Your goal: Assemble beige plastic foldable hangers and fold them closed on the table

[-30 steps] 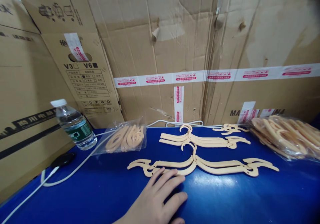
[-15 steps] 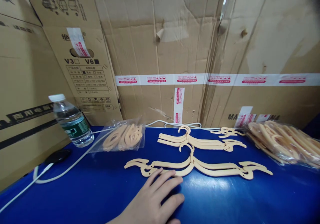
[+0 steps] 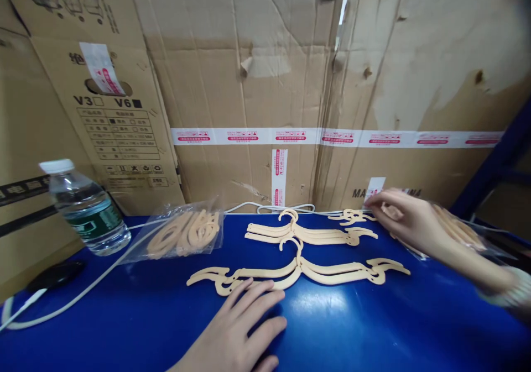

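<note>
My left hand [image 3: 238, 325] lies with fingers spread at the near edge of a cream folding clothes hanger [image 3: 336, 272], its fingertips over the hanger's left arm. That hanger lies unfolded on the blue table, both end pieces attached. Behind it is a second hanger [image 3: 319, 234], with an end piece on the right arm only. My right hand [image 3: 409, 220] hovers at the back right, above a clear bag of hanger parts [image 3: 460, 228]. Its fingers are arched and apart, pointing left beside small loose cream hanger pieces [image 3: 352, 215]; nothing shows in them.
Left of the hangers lies another clear bag of cream parts [image 3: 186, 234]. A water bottle [image 3: 89, 211], a black device [image 3: 56, 275] and a white cable [image 3: 95, 300] are farther left. Cardboard [image 3: 249, 95] walls the back of the blue table [image 3: 352, 328].
My right hand has come into view from the right, over the bag of hanger parts. The view has turned a little to the right. My left hand stays by the front hanger.
</note>
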`<state>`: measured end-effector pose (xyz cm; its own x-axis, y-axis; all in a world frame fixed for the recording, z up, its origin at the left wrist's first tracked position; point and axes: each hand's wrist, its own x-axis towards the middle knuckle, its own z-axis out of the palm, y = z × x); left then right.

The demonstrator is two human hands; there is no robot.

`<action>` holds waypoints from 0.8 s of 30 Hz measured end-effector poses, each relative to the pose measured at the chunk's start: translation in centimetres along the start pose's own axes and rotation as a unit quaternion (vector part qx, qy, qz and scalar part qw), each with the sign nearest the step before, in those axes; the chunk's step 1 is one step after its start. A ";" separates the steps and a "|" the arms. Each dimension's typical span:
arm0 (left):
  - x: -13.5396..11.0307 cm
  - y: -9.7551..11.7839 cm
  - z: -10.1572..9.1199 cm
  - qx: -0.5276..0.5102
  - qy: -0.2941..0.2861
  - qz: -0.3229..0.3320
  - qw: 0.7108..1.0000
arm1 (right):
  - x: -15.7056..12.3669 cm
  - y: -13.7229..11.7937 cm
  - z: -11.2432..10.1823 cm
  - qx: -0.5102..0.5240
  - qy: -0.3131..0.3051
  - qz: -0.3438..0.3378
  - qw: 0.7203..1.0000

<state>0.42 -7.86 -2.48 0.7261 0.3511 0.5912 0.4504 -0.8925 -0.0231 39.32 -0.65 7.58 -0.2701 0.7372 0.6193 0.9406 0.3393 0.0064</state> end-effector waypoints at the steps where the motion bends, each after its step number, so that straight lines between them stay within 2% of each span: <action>1: 0.1 0.1 -0.1 -0.004 0.000 -0.001 1.000 | 0.7 0.5 0.7 0.002 -0.041 -0.010 0.999; 3: 0.2 0.2 -0.3 -0.010 -0.005 -0.004 1.000 | 2.2 1.5 2.3 0.003 -0.124 -0.029 0.992; 5: 0.2 0.2 -0.5 -0.016 -0.020 -0.009 1.000 | 3.5 2.5 3.9 -0.001 -0.179 -0.038 0.983; 10: 0.2 0.0 -0.8 -0.037 -0.037 -0.012 0.999 | 4.4 4.2 5.5 -0.008 -0.246 -0.079 0.966; 15: 0.3 -0.1 -1.0 -0.049 -0.058 -0.023 0.997 | 4.4 5.1 5.5 -0.023 -0.255 -0.110 0.961; 20: -0.1 -0.3 -0.8 -0.045 -0.068 -0.019 0.996 | 4.8 5.6 5.7 -0.051 -0.213 -0.090 0.971; 24: -0.3 -0.8 -0.6 -0.041 -0.074 -0.009 0.996 | 4.5 5.1 6.2 -0.072 -0.228 -0.089 0.967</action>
<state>-0.48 -7.48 -2.19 0.7901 0.4000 0.4646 0.4248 -0.9036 0.0556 41.66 8.05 5.58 -0.4622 0.8667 0.1878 0.8807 0.4239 0.2113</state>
